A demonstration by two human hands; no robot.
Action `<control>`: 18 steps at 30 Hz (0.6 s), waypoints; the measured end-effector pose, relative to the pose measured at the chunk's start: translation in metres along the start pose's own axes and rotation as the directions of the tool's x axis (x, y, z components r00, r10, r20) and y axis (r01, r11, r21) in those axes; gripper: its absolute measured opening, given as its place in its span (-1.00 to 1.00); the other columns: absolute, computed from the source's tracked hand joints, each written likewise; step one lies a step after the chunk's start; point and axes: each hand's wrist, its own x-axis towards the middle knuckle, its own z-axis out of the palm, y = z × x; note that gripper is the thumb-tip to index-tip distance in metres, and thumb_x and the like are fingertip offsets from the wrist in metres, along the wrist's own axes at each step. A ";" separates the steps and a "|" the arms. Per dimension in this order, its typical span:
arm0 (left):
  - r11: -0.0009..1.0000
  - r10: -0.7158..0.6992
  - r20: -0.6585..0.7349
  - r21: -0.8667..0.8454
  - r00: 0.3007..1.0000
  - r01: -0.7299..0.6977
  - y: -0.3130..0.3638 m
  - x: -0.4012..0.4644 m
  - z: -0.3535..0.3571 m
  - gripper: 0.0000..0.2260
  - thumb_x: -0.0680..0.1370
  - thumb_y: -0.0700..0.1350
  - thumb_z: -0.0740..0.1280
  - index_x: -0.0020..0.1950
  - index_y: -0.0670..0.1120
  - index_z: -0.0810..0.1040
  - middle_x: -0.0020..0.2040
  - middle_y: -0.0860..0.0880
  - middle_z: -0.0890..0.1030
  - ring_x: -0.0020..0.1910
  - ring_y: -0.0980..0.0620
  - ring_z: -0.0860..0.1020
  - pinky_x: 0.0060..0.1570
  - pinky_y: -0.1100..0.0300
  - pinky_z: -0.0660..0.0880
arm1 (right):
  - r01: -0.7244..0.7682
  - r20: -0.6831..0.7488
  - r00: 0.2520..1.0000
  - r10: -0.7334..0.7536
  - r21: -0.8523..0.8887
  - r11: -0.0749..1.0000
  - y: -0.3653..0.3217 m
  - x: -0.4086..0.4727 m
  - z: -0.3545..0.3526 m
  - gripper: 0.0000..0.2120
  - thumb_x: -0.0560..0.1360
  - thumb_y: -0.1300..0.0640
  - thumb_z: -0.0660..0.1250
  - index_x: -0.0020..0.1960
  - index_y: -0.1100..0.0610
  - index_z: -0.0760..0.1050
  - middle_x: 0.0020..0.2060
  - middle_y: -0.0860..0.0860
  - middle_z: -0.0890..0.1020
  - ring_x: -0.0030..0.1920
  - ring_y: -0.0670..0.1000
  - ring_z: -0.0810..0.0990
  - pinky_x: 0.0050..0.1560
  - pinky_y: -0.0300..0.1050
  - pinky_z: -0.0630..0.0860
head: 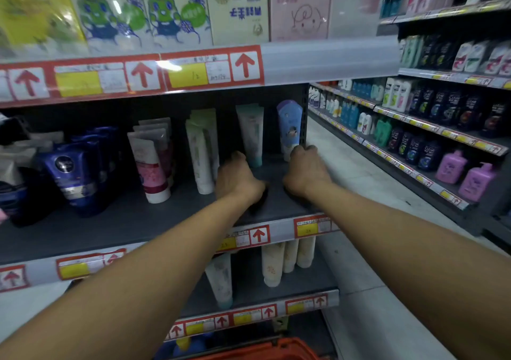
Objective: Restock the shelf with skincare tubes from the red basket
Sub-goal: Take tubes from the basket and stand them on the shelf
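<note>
Both my arms reach into the middle shelf (138, 221). My right hand (307, 171) curls its fingers around the base of an upright blue and purple tube (289, 124) at the shelf's right end. My left hand (237, 177) is knuckles up, its fingers bent just left of the teal cap of a pale green tube (251, 133). Its palm is hidden, so I cannot tell whether it holds anything. The rim of the red basket (262, 351) shows at the bottom edge, below the shelves.
Left of my hands stand white-green tubes (201, 152), white-pink tubes (152, 163) and dark blue tubes (74, 171). Cream tubes (273, 265) stand on the lower shelf and boxes (237, 8) on the one above. To the right run the aisle floor (348, 171) and shelves of bottles (414, 127).
</note>
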 end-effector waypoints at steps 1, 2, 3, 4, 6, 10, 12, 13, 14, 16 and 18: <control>1.000 0.021 0.007 0.001 1.000 -0.021 0.000 -0.008 -0.006 -0.31 0.42 0.08 0.62 0.44 -0.05 0.40 0.35 -0.07 0.58 0.33 -0.12 0.56 0.20 -0.02 0.58 | 0.006 -0.002 1.000 -0.006 -0.025 1.000 -0.002 -0.009 -0.003 -0.43 0.48 0.17 0.46 0.43 0.22 0.37 0.27 0.20 0.38 0.19 0.27 0.55 0.12 0.08 0.55; 0.999 0.038 0.010 0.000 0.999 -0.038 -0.001 -0.016 -0.012 -0.34 0.43 0.07 0.61 0.42 -0.04 0.41 0.33 -0.06 0.59 0.30 -0.11 0.58 0.17 -0.01 0.59 | 0.010 -0.007 1.000 -0.011 -0.046 0.999 -0.004 -0.018 -0.007 -0.43 0.48 0.15 0.45 0.43 0.21 0.36 0.26 0.20 0.39 0.19 0.27 0.55 0.11 0.08 0.55; 0.999 0.053 0.011 -0.001 0.999 -0.053 -0.001 -0.024 -0.020 -0.38 0.44 0.04 0.60 0.41 -0.03 0.42 0.32 -0.06 0.60 0.29 -0.11 0.58 0.15 -0.01 0.59 | 0.017 -0.014 1.000 -0.018 -0.063 0.998 -0.006 -0.027 -0.010 -0.43 0.48 0.14 0.43 0.44 0.20 0.36 0.26 0.20 0.40 0.19 0.27 0.54 0.09 0.09 0.55; 0.998 0.068 0.012 0.003 0.998 -0.068 -0.002 -0.032 -0.027 -0.40 0.44 0.02 0.59 0.40 -0.03 0.43 0.31 -0.06 0.60 0.28 -0.11 0.59 0.14 -0.02 0.60 | 0.025 -0.019 0.999 -0.026 -0.075 0.997 -0.008 -0.035 -0.013 -0.44 0.49 0.14 0.41 0.45 0.20 0.36 0.25 0.20 0.41 0.18 0.27 0.54 0.06 0.08 0.55; 0.994 0.101 0.007 0.033 0.995 -0.101 -0.004 -0.046 -0.041 -0.43 0.46 -0.01 0.56 0.41 -0.03 0.44 0.29 -0.05 0.61 0.26 -0.11 0.59 0.11 -0.02 0.61 | 0.041 -0.021 0.999 -0.043 -0.089 0.995 -0.011 -0.053 -0.019 -0.46 0.50 0.13 0.39 0.44 0.19 0.37 0.24 0.20 0.41 0.16 0.28 0.54 0.01 0.08 0.55; 0.988 0.130 -0.025 0.088 0.991 -0.127 -0.011 -0.074 -0.070 -0.46 0.49 -0.03 0.54 0.41 0.00 0.44 0.26 -0.05 0.61 0.22 -0.13 0.60 0.02 -0.01 0.59 | 0.049 -0.028 0.998 -0.053 -0.123 0.991 -0.017 -0.087 -0.033 -0.48 0.49 0.09 0.41 0.40 0.15 0.38 0.22 0.19 0.42 0.14 0.28 0.54 0.03 0.14 0.60; 0.987 0.135 -0.042 0.092 0.990 -0.131 -0.015 -0.087 -0.085 -0.47 0.49 -0.02 0.54 0.41 0.01 0.45 0.24 -0.06 0.61 0.20 -0.13 0.60 0.00 0.00 0.58 | 0.052 -0.035 0.998 -0.056 -0.125 0.991 -0.021 -0.102 -0.040 -0.51 0.50 0.10 0.37 0.39 0.15 0.38 0.21 0.20 0.43 0.16 0.29 0.54 0.03 0.14 0.59; 0.986 0.141 -0.053 0.093 0.989 -0.136 -0.018 -0.093 -0.093 -0.48 0.49 -0.02 0.53 0.40 0.01 0.46 0.23 -0.07 0.61 0.20 -0.13 0.60 0.00 0.01 0.58 | 0.055 -0.039 0.997 -0.060 -0.125 0.991 -0.023 -0.109 -0.044 -0.53 0.51 0.10 0.36 0.39 0.15 0.38 0.21 0.20 0.43 0.16 0.30 0.53 0.03 0.13 0.58; 0.986 0.149 -0.063 0.092 0.987 -0.143 -0.020 -0.099 -0.100 -0.49 0.48 -0.02 0.52 0.39 0.00 0.47 0.23 -0.07 0.62 0.20 -0.14 0.60 0.00 0.01 0.58 | 0.058 -0.046 0.997 -0.064 -0.125 0.990 -0.026 -0.116 -0.048 -0.55 0.52 0.10 0.34 0.37 0.16 0.39 0.20 0.20 0.44 0.16 0.30 0.53 0.03 0.13 0.58; 0.984 0.163 -0.078 0.085 0.984 -0.156 -0.027 -0.111 -0.114 -0.53 0.47 -0.02 0.51 0.35 -0.01 0.49 0.23 -0.07 0.62 0.21 -0.15 0.59 0.03 0.01 0.58 | 0.062 -0.065 0.995 -0.071 -0.134 0.989 -0.033 -0.129 -0.055 -0.61 0.53 0.09 0.33 0.32 0.19 0.43 0.17 0.19 0.45 0.16 0.29 0.54 0.03 0.12 0.58; 0.986 0.161 -0.087 0.064 0.983 -0.155 -0.034 -0.122 -0.126 -0.56 0.47 -0.02 0.50 0.31 -0.02 0.50 0.22 -0.06 0.62 0.20 -0.15 0.59 0.02 0.01 0.57 | 0.071 -0.076 0.994 -0.083 -0.146 0.987 -0.042 -0.141 -0.061 -0.64 0.53 0.09 0.32 0.28 0.20 0.45 0.16 0.18 0.45 0.15 0.27 0.54 0.02 0.09 0.56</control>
